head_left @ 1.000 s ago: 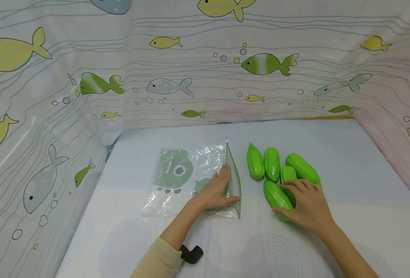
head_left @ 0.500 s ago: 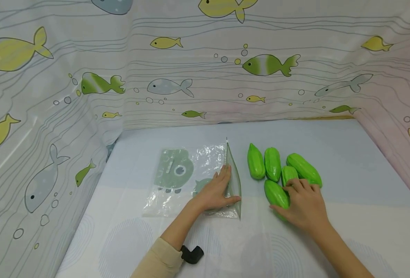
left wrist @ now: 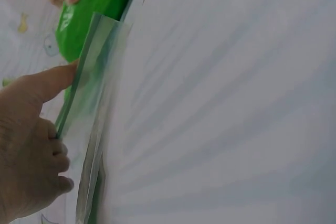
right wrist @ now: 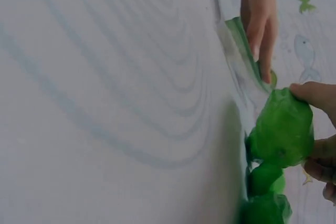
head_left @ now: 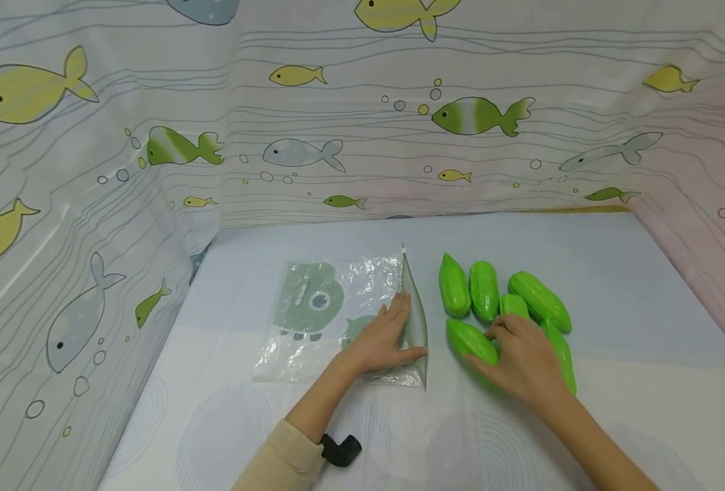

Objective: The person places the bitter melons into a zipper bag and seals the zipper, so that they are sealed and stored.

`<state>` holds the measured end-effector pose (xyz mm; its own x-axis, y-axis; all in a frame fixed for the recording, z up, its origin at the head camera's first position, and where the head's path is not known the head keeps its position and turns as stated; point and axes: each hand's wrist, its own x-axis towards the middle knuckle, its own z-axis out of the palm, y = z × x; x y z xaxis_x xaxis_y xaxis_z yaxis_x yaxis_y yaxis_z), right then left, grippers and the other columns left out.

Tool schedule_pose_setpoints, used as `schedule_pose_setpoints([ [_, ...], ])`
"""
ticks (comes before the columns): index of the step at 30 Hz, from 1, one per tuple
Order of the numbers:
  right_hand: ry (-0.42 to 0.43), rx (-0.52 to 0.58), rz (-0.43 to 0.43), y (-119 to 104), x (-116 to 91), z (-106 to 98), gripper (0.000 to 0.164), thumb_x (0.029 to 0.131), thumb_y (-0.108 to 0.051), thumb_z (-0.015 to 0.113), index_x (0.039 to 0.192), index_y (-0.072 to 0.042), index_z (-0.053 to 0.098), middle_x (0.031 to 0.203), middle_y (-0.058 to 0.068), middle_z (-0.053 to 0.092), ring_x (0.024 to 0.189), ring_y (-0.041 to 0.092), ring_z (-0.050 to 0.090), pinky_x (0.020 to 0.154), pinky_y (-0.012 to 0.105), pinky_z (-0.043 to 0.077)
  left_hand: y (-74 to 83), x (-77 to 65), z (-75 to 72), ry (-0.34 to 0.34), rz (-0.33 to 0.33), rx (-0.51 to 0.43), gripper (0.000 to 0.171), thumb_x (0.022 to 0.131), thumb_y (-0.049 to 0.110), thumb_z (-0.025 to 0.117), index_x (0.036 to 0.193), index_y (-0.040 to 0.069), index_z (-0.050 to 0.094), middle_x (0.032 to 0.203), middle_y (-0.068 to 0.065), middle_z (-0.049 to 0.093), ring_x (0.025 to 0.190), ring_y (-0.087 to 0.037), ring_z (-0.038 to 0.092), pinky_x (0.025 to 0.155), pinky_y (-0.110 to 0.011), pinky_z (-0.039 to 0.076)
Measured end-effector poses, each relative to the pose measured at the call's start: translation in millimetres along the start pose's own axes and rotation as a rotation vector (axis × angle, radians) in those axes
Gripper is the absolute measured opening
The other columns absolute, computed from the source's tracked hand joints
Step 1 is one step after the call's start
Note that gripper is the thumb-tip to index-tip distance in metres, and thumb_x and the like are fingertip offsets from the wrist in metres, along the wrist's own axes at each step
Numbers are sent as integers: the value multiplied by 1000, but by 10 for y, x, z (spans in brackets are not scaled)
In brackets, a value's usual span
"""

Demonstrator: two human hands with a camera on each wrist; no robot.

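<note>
One green gourd is held in the grip of the right hand, beside five other gourds on the table; the clear bag is touched by the left hand, its grip wide.

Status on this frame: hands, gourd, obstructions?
Left hand on clear cartoon-print bag. Right hand gripping green gourd. Nothing visible between gourd and bag.

The left wrist view's top edge crops a green gourd
</note>
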<state>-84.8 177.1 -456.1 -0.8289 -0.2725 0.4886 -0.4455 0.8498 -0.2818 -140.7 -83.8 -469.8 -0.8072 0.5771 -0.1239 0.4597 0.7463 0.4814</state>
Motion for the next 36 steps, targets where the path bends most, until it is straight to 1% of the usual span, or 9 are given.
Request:
schedule_pose_setpoints([
  [4, 50, 92, 13, -88, 108, 30, 48, 60, -40, 87, 81, 0, 70, 93, 9, 62, 82, 29, 59, 70, 43, 50, 13, -1, 3, 4, 3, 18, 107, 87, 56, 62, 152, -3, 0, 157, -20, 4, 146, -25, 0, 117, -40, 9],
  [9, 86, 196, 48, -161, 197, 86, 46, 61, -35, 88, 84, 0, 70, 97, 9, 62, 89, 29, 59, 76, 42, 48, 29, -14, -2, 7, 0, 24, 107, 87, 55, 63, 152, -3, 0, 157, -21, 5, 145, -25, 1, 117, -40, 10],
  [13, 106, 237, 70, -193, 226, 141, 47, 61, -33, 89, 85, 1, 70, 98, 9, 61, 89, 27, 57, 73, 40, 48, 31, -27, -6, 9, 3, 24, 107, 87, 55, 63, 151, -4, 1, 157, -22, 6, 145, -26, 3, 117, -41, 11],
  [18, 65, 290, 133, -244, 259, 190, 45, 65, -31, 88, 92, 1, 70, 102, 10, 62, 87, 27, 60, 67, 41, 50, 23, -36, -8, 6, 4, 40, 107, 87, 55, 62, 151, -4, 1, 157, -21, 7, 146, -27, 4, 117, -41, 11],
  [22, 7, 343, 185, -284, 282, 222, 46, 71, -31, 86, 100, 0, 68, 98, 10, 65, 86, 27, 62, 69, 43, 52, 15, -43, -7, 3, 1, 44, 107, 87, 55, 62, 152, -3, 1, 157, -21, 7, 146, -26, 3, 117, -40, 11],
  [26, -46, 366, 217, -313, 293, 250, 52, 74, -35, 83, 110, -2, 65, 96, 9, 68, 87, 24, 64, 72, 42, 52, 10, -45, -3, 1, 4, 42, 107, 87, 55, 63, 152, -3, 1, 157, -21, 6, 146, -25, 3, 117, -41, 11],
  [28, -62, 363, 216, -325, 296, 270, 53, 75, -36, 82, 113, -3, 65, 97, 8, 69, 86, 23, 64, 70, 41, 53, 9, -48, -5, 1, 5, 42, 107, 87, 55, 63, 152, -3, 1, 157, -21, 6, 146, -25, 3, 117, -41, 11],
  [31, -75, 331, 205, -341, 295, 306, 55, 76, -38, 81, 117, -6, 64, 96, 6, 69, 83, 21, 65, 65, 38, 52, 6, -54, -9, 3, 4, 43, 107, 87, 55, 63, 152, -3, 1, 157, -20, 6, 146, -25, 4, 117, -41, 12],
  [36, -78, 266, 188, -383, 306, 346, 58, 77, -41, 79, 124, -12, 60, 90, 3, 70, 77, 20, 67, 53, 32, 49, 13, -66, -11, 10, 4, 52, 107, 87, 56, 62, 152, -4, 1, 157, -21, 7, 146, -26, 4, 117, -41, 12],
])
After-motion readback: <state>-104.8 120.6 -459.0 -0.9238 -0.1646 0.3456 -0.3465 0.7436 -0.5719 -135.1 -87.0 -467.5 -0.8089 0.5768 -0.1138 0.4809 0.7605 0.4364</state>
